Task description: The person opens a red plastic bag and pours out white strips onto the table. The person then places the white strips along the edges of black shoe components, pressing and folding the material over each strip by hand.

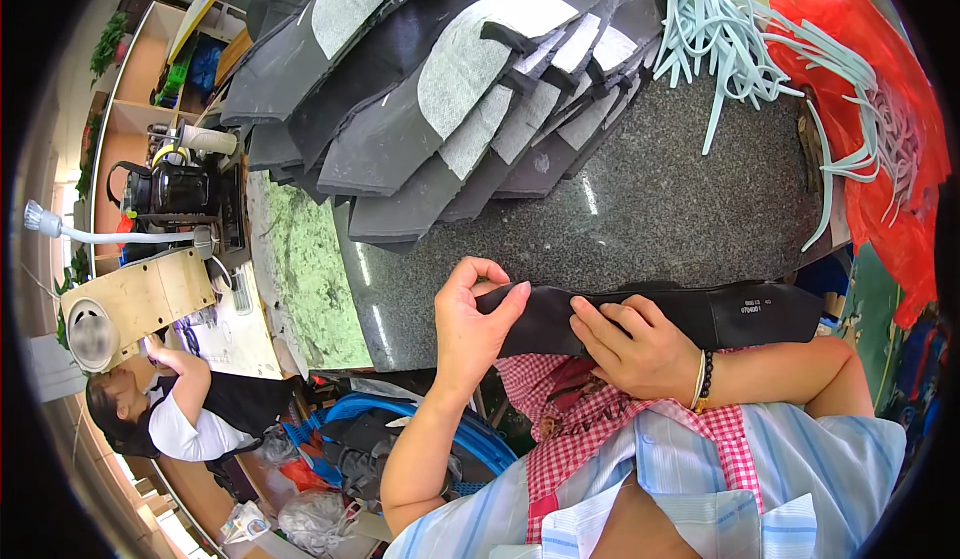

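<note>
Surface: a dark speckled stone surface (650, 199) is seen across the middle of the view, with a pale green mottled slab (305, 269) laid beside it on the left.

Room: a workshop setting is shown; wooden shelves (130, 89) and a black kettle (170, 187) are seen at the left, and a co-worker (180, 409) in a black and white top is seated lower left beside a light wooden box (140, 299).

Counts: one stack of dark cut pieces (440, 89) with grey felt patches is fanned over the far part of the surface (the pieces overlap too much to be counted exactly). One bundle of pale blue-green strips (730, 39) is draped at the upper right, partly over one red plastic bag (890, 129). Two hands are in view.

Held piece: one long black strip (700, 314) is held level at the near edge of the surface, in front of a red checked apron (590, 429); it is matte, flat and band-shaped, with a small white label near its right end.

Left hand: the left hand (475, 324) is closed on the strip's left end, thumb and fingers pinched over it.

Right hand: the right hand (640, 349) is pressed on the strip near its middle, fingertips clamped on its lower edge; a beaded bracelet (703, 379) is worn at the wrist.
</note>
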Available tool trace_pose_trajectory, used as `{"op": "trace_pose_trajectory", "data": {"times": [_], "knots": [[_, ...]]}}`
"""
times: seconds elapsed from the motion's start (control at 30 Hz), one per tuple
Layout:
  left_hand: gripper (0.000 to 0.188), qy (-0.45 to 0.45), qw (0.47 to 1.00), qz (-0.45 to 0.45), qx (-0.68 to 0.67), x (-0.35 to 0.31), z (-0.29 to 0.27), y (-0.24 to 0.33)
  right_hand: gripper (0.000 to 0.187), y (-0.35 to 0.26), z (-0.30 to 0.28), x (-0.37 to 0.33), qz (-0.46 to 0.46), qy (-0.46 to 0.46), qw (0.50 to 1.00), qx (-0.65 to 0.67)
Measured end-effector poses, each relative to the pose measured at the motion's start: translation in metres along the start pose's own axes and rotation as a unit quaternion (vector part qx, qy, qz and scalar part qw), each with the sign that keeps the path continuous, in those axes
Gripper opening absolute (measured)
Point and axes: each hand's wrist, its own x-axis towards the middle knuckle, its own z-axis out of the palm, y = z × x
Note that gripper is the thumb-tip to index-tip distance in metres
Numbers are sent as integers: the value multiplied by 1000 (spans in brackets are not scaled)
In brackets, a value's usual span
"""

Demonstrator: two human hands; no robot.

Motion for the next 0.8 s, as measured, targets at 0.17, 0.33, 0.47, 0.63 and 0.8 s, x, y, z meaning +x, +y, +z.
{"op": "trace_pose_trajectory", "data": {"times": [0.17,0.33,0.47,0.63,0.8], "knots": [[18,34,966,146,210,1,1,10,47,-1,-2,3,-15,-36,999,-25],[20,119,860,266,420,-4,1,10,43,-11,-9,37,32,-68,997,5],[43,-28,804,353,478,-27,18,15,42,6,-36,34,-26,-160,986,43],[51,-74,763,425,481,-45,53,20,37,47,-57,-49,36,-71,989,123],[28,-152,686,500,506,-48,89,-5,36,44,-40,-70,20,-23,994,104]]}}
